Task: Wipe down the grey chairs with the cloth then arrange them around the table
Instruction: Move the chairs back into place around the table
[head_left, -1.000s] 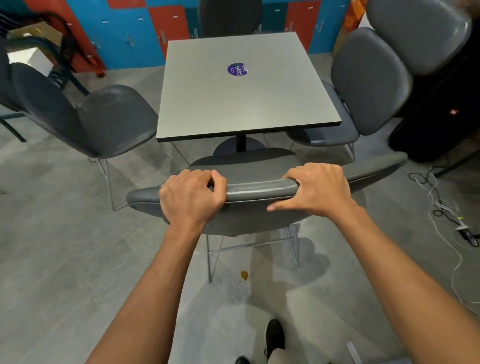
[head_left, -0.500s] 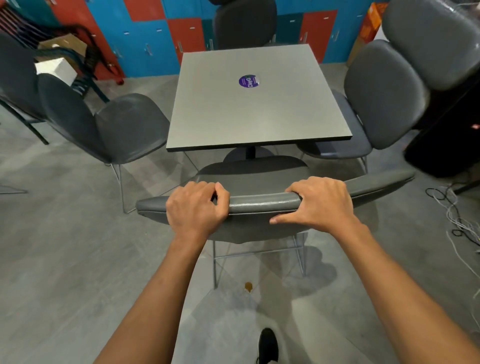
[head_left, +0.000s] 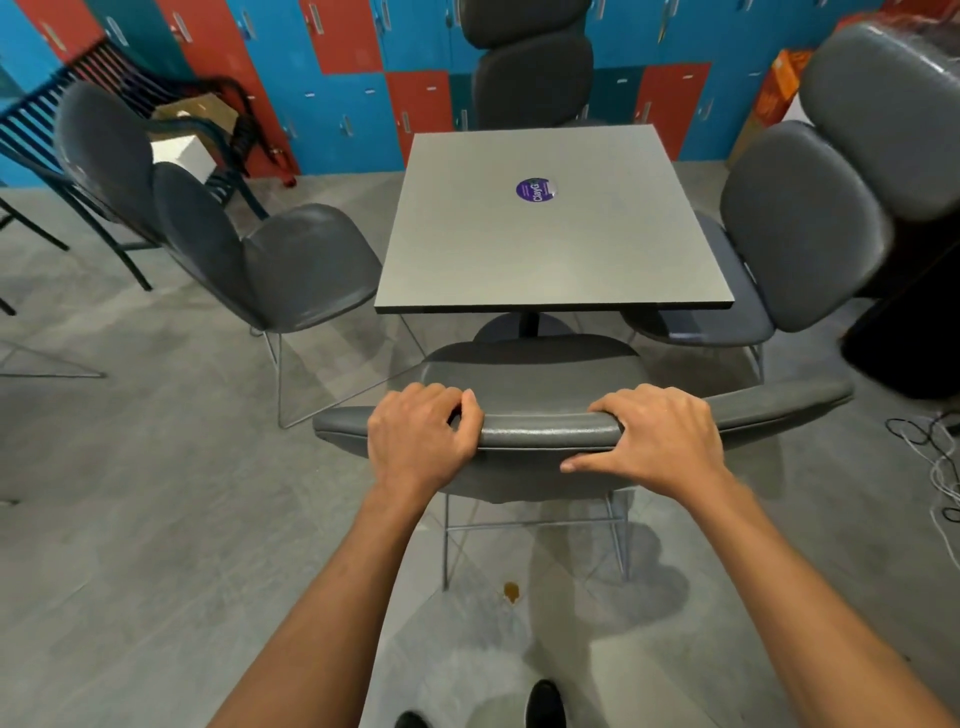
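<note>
Since a second ago my view has tipped up, so more lockers (head_left: 358, 62) show; both hands stay put. My left hand (head_left: 418, 441) and right hand (head_left: 657, 439) have fingers clamped over the near grey chair (head_left: 550, 431) backrest, its seat tucked at the surface (head_left: 545, 249) edge.

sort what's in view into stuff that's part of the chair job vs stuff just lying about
Part of the job:
- near chair, gripped at its backrest top by left hand and right hand
- left chair
- right chair
- far chair
- table

Lying about:
- lockers
- cardboard box
- cables
- floor stain

No cloth shows.
</note>
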